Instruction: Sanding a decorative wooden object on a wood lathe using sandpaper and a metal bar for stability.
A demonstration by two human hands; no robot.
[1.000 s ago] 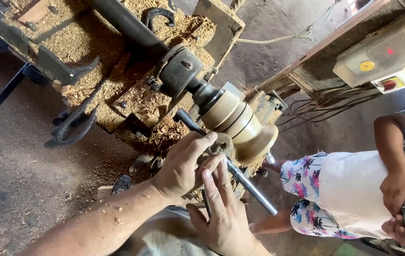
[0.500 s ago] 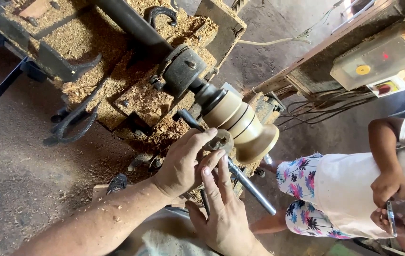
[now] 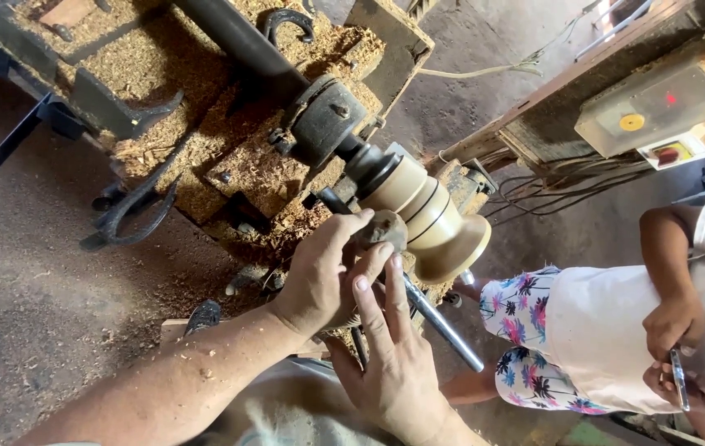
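Left hand [image 3: 319,277] at frame centre, grip pinching small brown lump [image 3: 384,229] against pale turned wood piece [image 3: 431,221] on lathe [image 3: 286,124]. Right hand [image 3: 394,363] below, fingers spread, tips resting on steel tool shaft [image 3: 443,322]. Lump likely light, crumbly; hold by edges.

- A woodturning workshop: a sawdust-heaped lathe [image 3: 228,124] with a pale turned wooden piece [image 3: 431,219] mounted on it.
- Far right, a switch box [image 3: 658,107] with loose wiring [image 3: 550,186].
- Shavings litter the bare concrete floor [image 3: 30,289].
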